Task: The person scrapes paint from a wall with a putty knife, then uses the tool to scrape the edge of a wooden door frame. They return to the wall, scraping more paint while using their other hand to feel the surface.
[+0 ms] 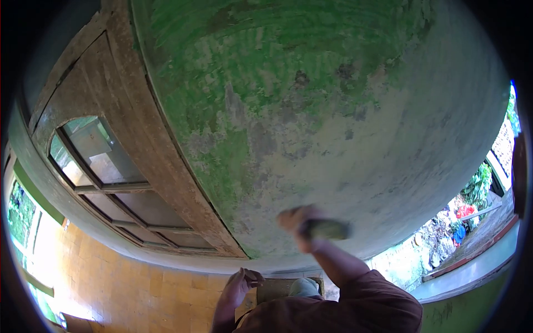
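Observation:
A wall (333, 161) with flaking green paint and bare grey-white patches fills most of the head view. My right hand (300, 222) is raised against its lower part, smeared by motion. In it is a dark, block-shaped thing (327, 229) with a dull greenish face, too blurred to name more exactly. Lower down, my left hand (244, 282) hangs in front of my body near the foot of the wall. Its fingers are loosely bent and a little apart, with nothing visible in them.
A worn wooden frame (166, 161) with glass panes (102, 147) borders the wall on the left. Yellow-orange floor tiles (150, 294) lie below. By my body are a brown board-like thing (272, 291) and a pale rounded thing (304, 287). Plants (477, 186) show outside at right.

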The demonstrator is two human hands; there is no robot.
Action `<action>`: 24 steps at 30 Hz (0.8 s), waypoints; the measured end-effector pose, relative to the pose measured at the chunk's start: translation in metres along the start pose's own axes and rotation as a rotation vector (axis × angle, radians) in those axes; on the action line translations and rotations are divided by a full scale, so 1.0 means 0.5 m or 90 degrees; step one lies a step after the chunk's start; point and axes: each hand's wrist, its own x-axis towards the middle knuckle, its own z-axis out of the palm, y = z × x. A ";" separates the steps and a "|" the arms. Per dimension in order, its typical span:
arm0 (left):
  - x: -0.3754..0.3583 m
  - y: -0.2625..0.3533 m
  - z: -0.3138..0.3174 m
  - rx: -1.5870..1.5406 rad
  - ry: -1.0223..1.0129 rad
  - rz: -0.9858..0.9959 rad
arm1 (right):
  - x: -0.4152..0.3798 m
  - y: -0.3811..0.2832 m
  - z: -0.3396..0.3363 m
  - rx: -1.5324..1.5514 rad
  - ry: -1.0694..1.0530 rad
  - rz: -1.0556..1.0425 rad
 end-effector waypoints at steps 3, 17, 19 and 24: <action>0.017 -0.005 0.023 0.009 -0.073 -0.088 | -0.105 0.005 0.039 -0.084 -0.123 0.240; 0.140 -0.015 0.168 -0.113 -0.232 -0.088 | -0.177 -0.093 -0.011 -0.458 -0.232 0.137; 0.149 -0.030 0.188 -0.159 -0.301 -0.078 | -0.178 -0.108 -0.032 -0.482 -0.237 0.109; 0.168 -0.037 0.273 -0.074 -0.089 -0.099 | -0.210 -0.139 -0.093 -0.462 -0.102 0.221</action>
